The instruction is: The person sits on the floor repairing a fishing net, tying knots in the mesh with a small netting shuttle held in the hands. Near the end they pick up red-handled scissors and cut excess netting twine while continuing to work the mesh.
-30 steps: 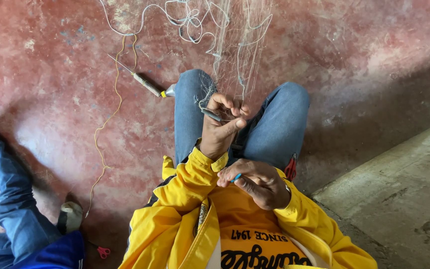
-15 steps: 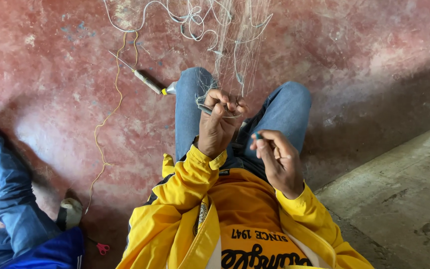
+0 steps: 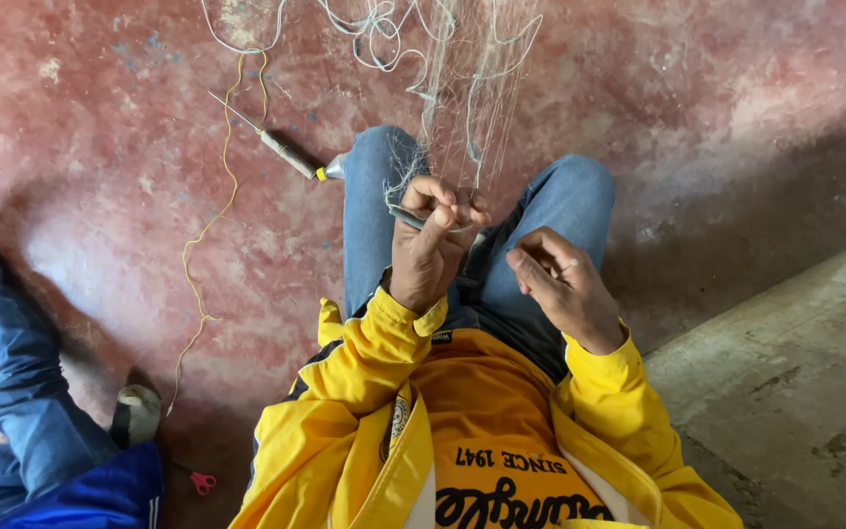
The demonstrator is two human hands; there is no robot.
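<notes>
My left hand (image 3: 430,247) is raised over my knees and closed on a bunch of fine white fishing net (image 3: 462,108). A thin dark needle-like tool (image 3: 406,217) lies across its fingers. The net runs up from that hand across the red floor. My right hand (image 3: 562,284) hovers just right of it over my right thigh, with thumb and fingertips pinched together. I cannot make out whether a thread is between them. I wear a yellow jacket and blue jeans.
A slim tool with a yellow end (image 3: 286,155) lies on the red floor (image 3: 100,147) left of my knee, beside a long yellow cord (image 3: 210,227). Small red scissors (image 3: 203,481) lie at lower left. Another person's blue-jeaned leg (image 3: 22,392) is at left. A grey concrete strip (image 3: 795,392) runs along the right.
My right hand rose from my belly to beside the left hand. The small blue piece seen in its fingers earlier no longer shows. The left hand has kept hold of the net.
</notes>
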